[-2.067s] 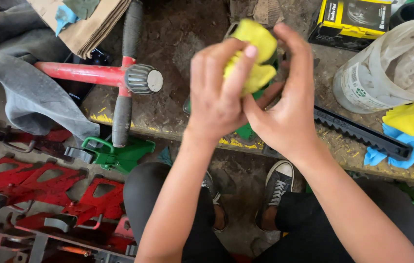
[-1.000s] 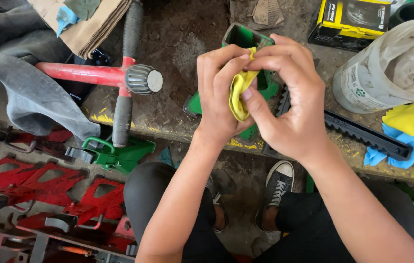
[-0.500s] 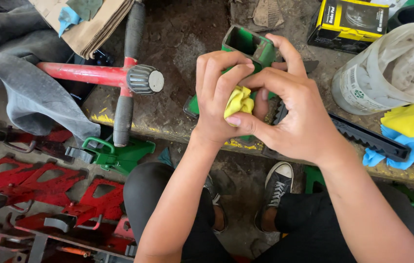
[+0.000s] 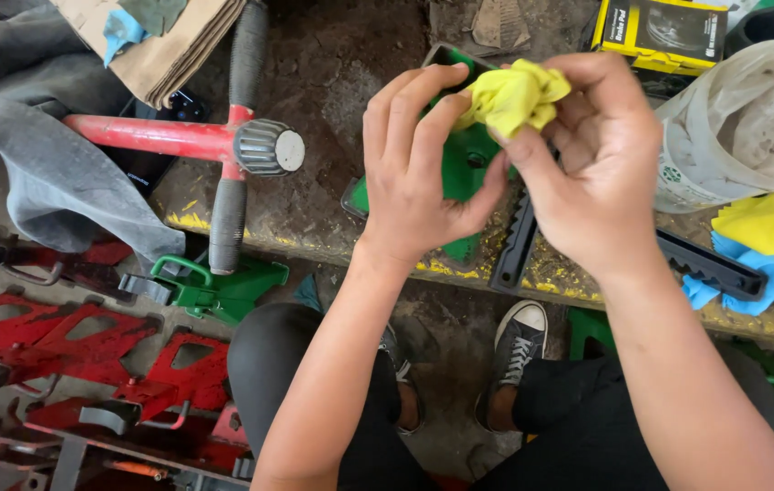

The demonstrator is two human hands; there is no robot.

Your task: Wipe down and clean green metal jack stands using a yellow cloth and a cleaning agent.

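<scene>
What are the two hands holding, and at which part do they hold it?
Both the left hand and right hand pinch a crumpled yellow cloth by its bunched folds, fingertips on either side.

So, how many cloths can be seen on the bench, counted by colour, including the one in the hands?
Yellow cloth: 2, one crumpled in both hands, one at the right edge
Blue cloth: 1, under the right yellow one
Total: 3

two hands (image 4: 423,173), one yellow cloth (image 4: 512,94), one green bracket (image 4: 460,168)

Crumpled yellow cloth (image 4: 514,94), glossy green painted metal part (image 4: 460,168), rough, gritty workbench (image 4: 332,136).
</scene>
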